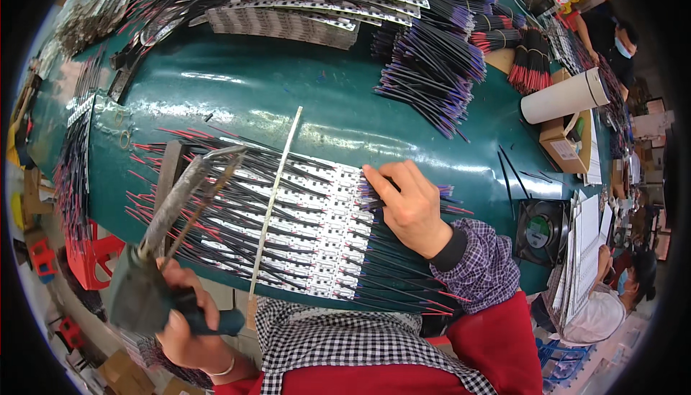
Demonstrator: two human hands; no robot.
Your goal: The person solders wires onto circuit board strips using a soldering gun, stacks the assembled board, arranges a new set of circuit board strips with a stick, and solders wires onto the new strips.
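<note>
My left hand (pixel 188 334) grips the dark green handle of a soldering gun (pixel 140 295). Its long metal tip slants up over the left part of a white circuit board panel (pixel 345 251) on the table. Many black wires with red ends fan out from the board's left side, and more run off its right side. At the board's upper right corner, my right hand (pixel 416 211) has thumb and index finger closed on dark purple-tipped wires (pixel 369 196); the finger ends partly hide them. A thin pale strip (pixel 277 186) lies across the board, beside a dark metal bar (pixel 171 172).
Stacked wired boards (pixel 281 28) lie at the back of the green table (pixel 324 85). Bundles of purple-tipped wires (pixel 432 71) sit at the back right, near a white bottle (pixel 565 96). A small black fan (pixel 541 231) stands at right. Two people work farther off on the right.
</note>
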